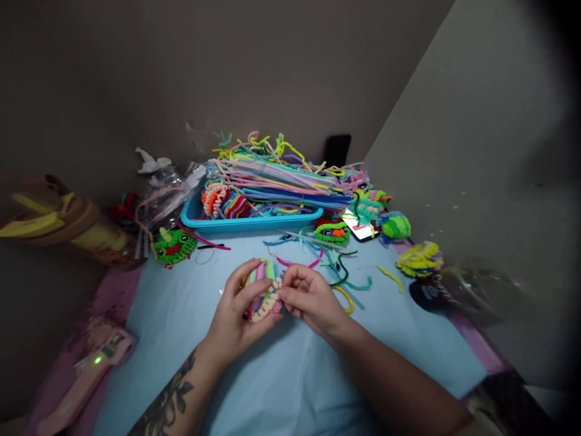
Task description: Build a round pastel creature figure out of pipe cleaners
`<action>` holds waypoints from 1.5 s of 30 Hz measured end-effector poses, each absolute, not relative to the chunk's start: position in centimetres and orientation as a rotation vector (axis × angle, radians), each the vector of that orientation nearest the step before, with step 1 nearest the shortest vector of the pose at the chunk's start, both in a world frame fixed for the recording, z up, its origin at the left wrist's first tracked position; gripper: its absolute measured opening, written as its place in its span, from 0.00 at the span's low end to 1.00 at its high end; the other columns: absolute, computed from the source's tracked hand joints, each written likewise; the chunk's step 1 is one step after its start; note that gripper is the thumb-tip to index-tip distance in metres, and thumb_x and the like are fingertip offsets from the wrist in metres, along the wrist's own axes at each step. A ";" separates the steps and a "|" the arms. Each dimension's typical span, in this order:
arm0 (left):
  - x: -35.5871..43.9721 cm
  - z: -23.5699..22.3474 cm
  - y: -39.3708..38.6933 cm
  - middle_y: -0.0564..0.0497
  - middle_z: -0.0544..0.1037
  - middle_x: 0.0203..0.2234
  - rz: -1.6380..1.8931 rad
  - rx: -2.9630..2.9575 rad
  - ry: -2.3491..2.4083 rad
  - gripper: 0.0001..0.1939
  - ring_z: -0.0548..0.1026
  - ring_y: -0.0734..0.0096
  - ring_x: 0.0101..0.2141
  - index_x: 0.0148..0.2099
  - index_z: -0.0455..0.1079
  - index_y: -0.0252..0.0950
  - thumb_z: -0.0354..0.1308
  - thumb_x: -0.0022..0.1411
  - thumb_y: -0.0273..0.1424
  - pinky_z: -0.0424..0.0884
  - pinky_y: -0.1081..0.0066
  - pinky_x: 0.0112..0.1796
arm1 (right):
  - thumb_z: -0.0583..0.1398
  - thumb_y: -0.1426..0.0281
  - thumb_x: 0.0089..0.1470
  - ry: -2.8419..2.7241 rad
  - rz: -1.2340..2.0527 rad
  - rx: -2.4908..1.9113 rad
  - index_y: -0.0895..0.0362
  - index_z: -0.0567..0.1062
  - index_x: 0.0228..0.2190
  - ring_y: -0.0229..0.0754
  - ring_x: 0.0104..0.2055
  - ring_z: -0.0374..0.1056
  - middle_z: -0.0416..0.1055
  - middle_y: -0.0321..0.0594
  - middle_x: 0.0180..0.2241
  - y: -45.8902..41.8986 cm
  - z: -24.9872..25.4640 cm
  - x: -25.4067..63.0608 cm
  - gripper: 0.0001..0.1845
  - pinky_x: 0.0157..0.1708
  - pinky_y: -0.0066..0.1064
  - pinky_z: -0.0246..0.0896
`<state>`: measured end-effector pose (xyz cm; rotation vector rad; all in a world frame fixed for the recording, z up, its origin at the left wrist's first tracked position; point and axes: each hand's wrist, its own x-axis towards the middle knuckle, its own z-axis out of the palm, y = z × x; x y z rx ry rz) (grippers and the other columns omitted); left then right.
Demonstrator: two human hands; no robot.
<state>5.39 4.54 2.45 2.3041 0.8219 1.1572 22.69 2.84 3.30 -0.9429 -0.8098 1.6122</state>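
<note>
My left hand is wrapped round a small striped pipe-cleaner figure, its fingers over the top and its thumb beneath. Rainbow bands cover the figure, and a curly cream edging runs along its right side. At that edging, my right hand has its thumb and fingers pinched together, touching the figure's right edge. Whatever lies between those fingertips is hidden. Both hands are held above the light blue table cover.
A blue tray heaped with pipe cleaners stands at the back. A green figure sits left, a yellow one right. A lit phone lies behind my right hand. A pink glue gun with a green light is front left.
</note>
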 end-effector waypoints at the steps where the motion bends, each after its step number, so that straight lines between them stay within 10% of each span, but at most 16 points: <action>1: 5.4 2.5 4.5 0.40 0.59 0.57 1.154 2.311 0.813 0.27 0.62 0.55 0.57 0.55 0.60 0.41 0.63 0.55 0.28 0.66 0.55 0.51 | 0.69 0.66 0.40 -0.790 1.625 -0.939 0.57 0.67 0.24 0.27 0.14 0.57 0.65 0.27 0.17 2.8 3.4 22.7 0.16 0.12 0.16 0.48; 45: 5.4 2.4 4.8 0.42 0.60 0.56 1.181 2.513 0.801 0.29 0.59 0.49 0.58 0.56 0.59 0.47 0.63 0.54 0.27 0.64 0.46 0.52 | 0.58 0.78 0.41 -1.085 1.331 -1.060 0.54 0.61 0.29 0.31 0.25 0.59 0.60 0.28 0.25 2.6 3.8 22.2 0.12 0.23 0.22 0.55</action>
